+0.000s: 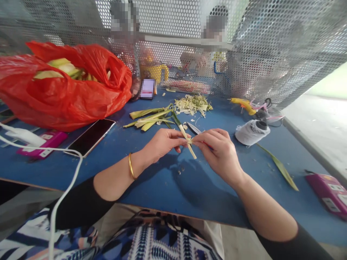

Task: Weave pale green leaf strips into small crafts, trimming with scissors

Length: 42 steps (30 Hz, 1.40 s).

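Observation:
Between my hands, above the blue table (162,184), is a narrow pale-green leaf strip (193,151) with a small knot or fold around its middle. My left hand (163,143) pinches it from the left, a gold bangle on the wrist. From the right, my right hand (221,151) closes its fingertips at the same fold. Just behind the fingers lies a metal blade (193,128), partly hidden. Beyond my left hand is a bunch of pale leaves (149,119), and behind the strip a heap of leaf scraps (192,104).
A red plastic bag (89,97) of leaves, a black phone (93,137) and a magenta power strip (43,144) with a white cable are left. A white thread spool (252,132), loose leaf (283,171) and another magenta strip (328,191) are right. Perforated metal (173,18) stands behind; people beyond.

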Motion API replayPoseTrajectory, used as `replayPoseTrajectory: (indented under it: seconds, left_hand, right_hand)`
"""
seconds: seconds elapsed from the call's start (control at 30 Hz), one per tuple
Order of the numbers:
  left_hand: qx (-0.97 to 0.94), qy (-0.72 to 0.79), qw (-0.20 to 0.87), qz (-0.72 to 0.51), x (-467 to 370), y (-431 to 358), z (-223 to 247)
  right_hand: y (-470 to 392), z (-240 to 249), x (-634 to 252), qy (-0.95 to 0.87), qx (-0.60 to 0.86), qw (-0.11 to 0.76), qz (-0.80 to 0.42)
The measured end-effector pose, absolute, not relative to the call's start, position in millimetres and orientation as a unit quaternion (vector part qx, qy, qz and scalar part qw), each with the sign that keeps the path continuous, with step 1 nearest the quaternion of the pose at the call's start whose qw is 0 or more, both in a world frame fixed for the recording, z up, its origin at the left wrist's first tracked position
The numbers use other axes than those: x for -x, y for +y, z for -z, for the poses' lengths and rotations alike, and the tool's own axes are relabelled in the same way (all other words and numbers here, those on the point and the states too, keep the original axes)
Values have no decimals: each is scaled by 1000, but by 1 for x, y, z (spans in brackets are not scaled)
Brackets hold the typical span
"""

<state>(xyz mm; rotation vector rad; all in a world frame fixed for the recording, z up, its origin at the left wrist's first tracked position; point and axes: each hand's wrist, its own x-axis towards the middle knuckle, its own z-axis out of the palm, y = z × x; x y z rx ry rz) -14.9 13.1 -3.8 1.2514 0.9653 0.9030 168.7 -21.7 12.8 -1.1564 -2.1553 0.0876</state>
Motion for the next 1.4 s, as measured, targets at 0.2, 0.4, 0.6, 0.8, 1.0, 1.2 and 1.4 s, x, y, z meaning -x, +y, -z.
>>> replayPoseTrajectory:
  seconds: [0.2,0.4,0.6,0.8,1.0,1.2,1.4]
  left_hand:
    - [-565,411,606,-381,14,12,3]
    - [-587,396,602,-369,13,12,4]
    - [-601,391,600,-355,15,11,3]
    - [-590,389,617,-347,14,10,4]
    - [-570,398,629,-347,14,11,7]
    - [-505,429,658,-358,18,16,9]
    - [-519,421,652,-357,16,13,7]
  right_hand:
    - [-19,-6,-167,-835,443,324,-30]
    - [-17,-1,-165,-792,482,360,-102]
    - [-17,-1,-164,-778,498,364,-114]
    - [-16,4,-164,-743,518,391,-163]
    - [-14,1,-170,-778,487,377,-124]
    - [-11,-6,-180,-881,341,300,132]
    - [-13,1,-174,-888,306,317,130]
